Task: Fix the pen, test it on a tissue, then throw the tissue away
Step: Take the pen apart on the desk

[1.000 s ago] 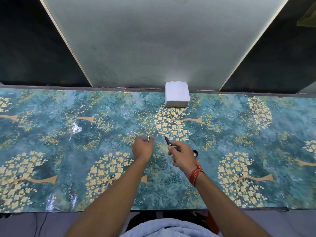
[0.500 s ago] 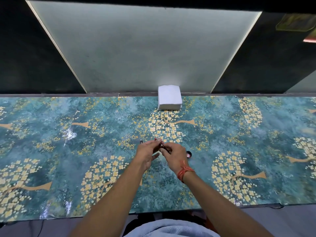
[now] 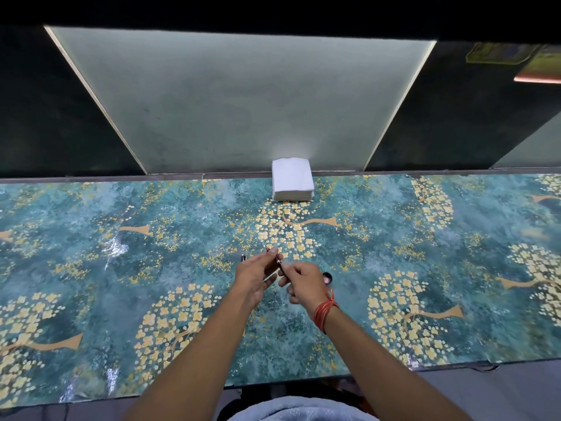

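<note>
Both hands meet above the middle of the table. My left hand (image 3: 256, 276) pinches the front end of a dark pen (image 3: 277, 262), whose reddish tip pokes out past the fingertips. My right hand (image 3: 303, 284) grips the pen's rear part, with a red thread round its wrist. A small dark pen piece (image 3: 243, 257) lies on the table just left of the left hand. A dark round cap-like piece (image 3: 328, 278) lies just right of the right hand. A stack of white tissues (image 3: 292, 183) sits at the table's back edge.
The table (image 3: 121, 268) has a glossy teal cover with yellow flower trees. A pale panel (image 3: 236, 101) and dark walls rise behind it. The near edge runs along the bottom, with pale blue cloth (image 3: 291, 410) on my lap.
My hands have come together. The left hand left the small piece on the table and took hold of the pen's front end, which the right hand held alone before.
</note>
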